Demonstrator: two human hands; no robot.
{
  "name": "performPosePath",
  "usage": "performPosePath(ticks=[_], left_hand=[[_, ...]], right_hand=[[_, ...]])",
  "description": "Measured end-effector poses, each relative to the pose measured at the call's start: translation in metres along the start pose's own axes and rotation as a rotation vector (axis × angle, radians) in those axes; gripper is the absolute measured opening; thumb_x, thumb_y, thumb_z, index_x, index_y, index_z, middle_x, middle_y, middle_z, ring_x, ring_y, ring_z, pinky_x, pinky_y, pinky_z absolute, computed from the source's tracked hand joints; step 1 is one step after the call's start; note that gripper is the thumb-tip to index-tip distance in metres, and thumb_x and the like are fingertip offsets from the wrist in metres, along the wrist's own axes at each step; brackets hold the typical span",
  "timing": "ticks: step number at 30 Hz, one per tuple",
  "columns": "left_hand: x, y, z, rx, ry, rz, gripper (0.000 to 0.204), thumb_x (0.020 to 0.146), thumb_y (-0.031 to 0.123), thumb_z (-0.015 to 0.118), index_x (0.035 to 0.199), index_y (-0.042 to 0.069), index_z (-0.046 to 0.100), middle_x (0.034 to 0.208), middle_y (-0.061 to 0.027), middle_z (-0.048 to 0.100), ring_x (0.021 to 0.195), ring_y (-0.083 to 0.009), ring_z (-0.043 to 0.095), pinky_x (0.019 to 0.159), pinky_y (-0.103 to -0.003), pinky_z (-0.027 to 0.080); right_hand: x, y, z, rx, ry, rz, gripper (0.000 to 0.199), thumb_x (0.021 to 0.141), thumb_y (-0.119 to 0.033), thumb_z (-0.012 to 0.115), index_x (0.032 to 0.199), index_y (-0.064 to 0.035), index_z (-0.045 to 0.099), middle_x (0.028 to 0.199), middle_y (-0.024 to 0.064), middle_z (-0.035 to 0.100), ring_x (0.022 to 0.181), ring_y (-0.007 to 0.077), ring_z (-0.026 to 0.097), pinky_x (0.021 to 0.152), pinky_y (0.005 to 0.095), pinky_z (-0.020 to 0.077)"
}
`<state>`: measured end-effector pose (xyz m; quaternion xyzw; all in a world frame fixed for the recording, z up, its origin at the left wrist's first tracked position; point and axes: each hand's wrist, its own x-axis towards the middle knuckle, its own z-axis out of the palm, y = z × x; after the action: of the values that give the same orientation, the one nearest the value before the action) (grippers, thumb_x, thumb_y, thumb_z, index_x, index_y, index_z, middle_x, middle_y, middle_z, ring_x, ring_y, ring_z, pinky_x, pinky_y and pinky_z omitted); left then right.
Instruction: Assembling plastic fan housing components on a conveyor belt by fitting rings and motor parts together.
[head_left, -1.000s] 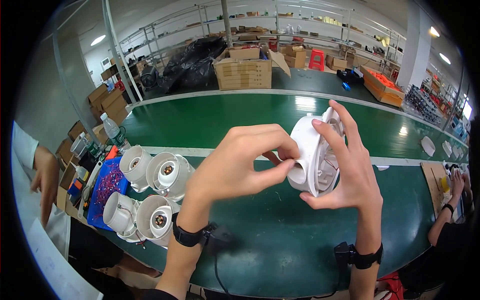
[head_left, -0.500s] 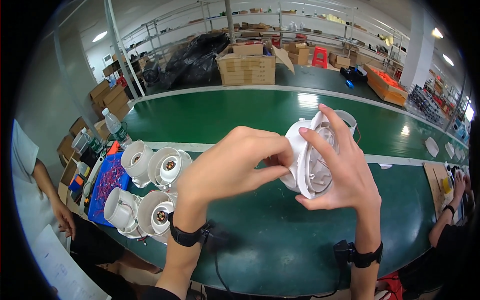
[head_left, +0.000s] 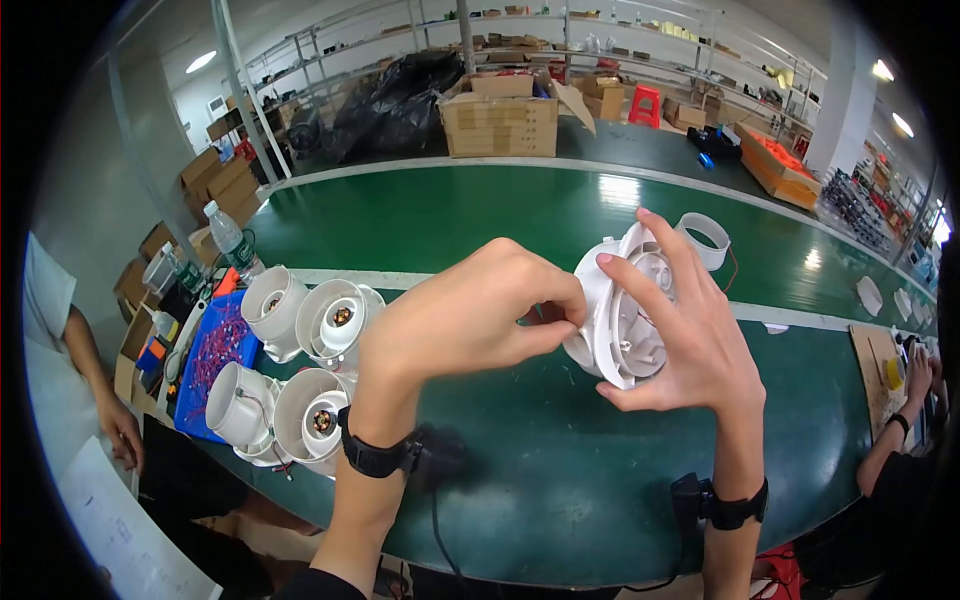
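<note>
A round white plastic fan housing (head_left: pixel 603 312) is held up over the bench, tilted so that its ribbed inside faces right. My right hand (head_left: pixel 708 345) grips it from the right, fingers spread over the rim and thumb at its lower edge. My left hand (head_left: pixel 465 315) is closed in a pinch against the housing's left side. Whatever lies between those fingertips is too small or hidden to make out. Left of my left wrist stand several similar white housings (head_left: pixel 238 408), some showing a copper-wound motor core (head_left: pixel 342 316) inside.
A blue tray (head_left: pixel 205 375) of thin red wires sits at the left by a plastic bottle (head_left: pixel 232 240). A white ring (head_left: pixel 704 240) with a red wire lies on the green belt (head_left: pixel 450 215) beyond. People work on both sides; a cardboard box (head_left: pixel 500 128) stands at the back.
My left fingertips have drawn into a tighter pinch at the housing's left side. My right hand keeps its grip. The view has shifted slightly, showing more of the white ring behind.
</note>
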<state>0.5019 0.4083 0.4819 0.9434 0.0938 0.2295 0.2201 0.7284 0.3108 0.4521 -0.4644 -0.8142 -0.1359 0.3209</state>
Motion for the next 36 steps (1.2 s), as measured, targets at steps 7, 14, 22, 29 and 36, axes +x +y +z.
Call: performPosePath(ticks=[7,14,22,29,36], left_hand=[[0.009,-0.010,0.013,0.037,0.031,0.010,0.008,0.077,-0.002,0.065,0.085,-0.002,0.063,0.075,-0.0091,0.066,0.067,-0.0206,0.066,0.066,-0.030,0.056],[0.015,-0.028,0.019,-0.183,0.104,-0.004,0.010,0.078,0.004,0.066,0.085,-0.001,0.062,0.075,-0.0076,0.066,0.070,-0.0174,0.065,0.067,-0.030,0.056],[0.012,-0.048,0.026,-0.134,-0.019,-0.176,0.013,0.083,0.008,0.060,0.085,-0.004,0.062,0.074,-0.0160,0.066,0.068,-0.0249,0.066,0.065,-0.036,0.052],[0.004,-0.082,0.080,0.133,-0.433,-0.550,0.031,0.094,0.027,0.054,0.099,-0.002,0.065,0.091,-0.0213,0.067,0.086,-0.0368,0.065,0.081,-0.044,0.052],[-0.047,-0.029,0.126,0.292,-0.186,-0.106,0.074,0.089,0.044,0.066,0.146,0.006,0.040,0.149,-0.0242,0.039,0.139,-0.0432,0.037,0.113,-0.050,0.036]], right_hand=[[-0.002,0.005,0.002,-0.009,-0.018,0.063,0.095,0.048,-0.031,0.085,0.137,-0.0196,0.055,0.146,0.0254,0.039,0.125,0.0441,0.049,0.100,0.0498,0.0460],[-0.008,0.018,0.002,0.001,0.055,0.079,0.100,0.047,-0.033,0.087,0.140,-0.0179,0.052,0.148,0.0247,0.038,0.124,0.0467,0.051,0.096,0.0501,0.0491],[-0.011,0.029,-0.005,-0.006,0.167,0.105,0.101,0.047,-0.034,0.086,0.141,-0.0183,0.051,0.150,0.0230,0.037,0.121,0.0436,0.056,0.087,0.0483,0.0556],[-0.011,0.032,-0.013,0.018,0.171,0.128,0.098,0.050,-0.031,0.084,0.141,-0.0181,0.050,0.150,0.0204,0.037,0.122,0.0432,0.055,0.082,0.0470,0.0609],[-0.019,0.038,-0.031,-0.023,0.214,0.097,0.098,0.050,-0.028,0.085,0.141,-0.0193,0.050,0.150,0.0181,0.037,0.122,0.0411,0.056,0.085,0.0476,0.0615]])
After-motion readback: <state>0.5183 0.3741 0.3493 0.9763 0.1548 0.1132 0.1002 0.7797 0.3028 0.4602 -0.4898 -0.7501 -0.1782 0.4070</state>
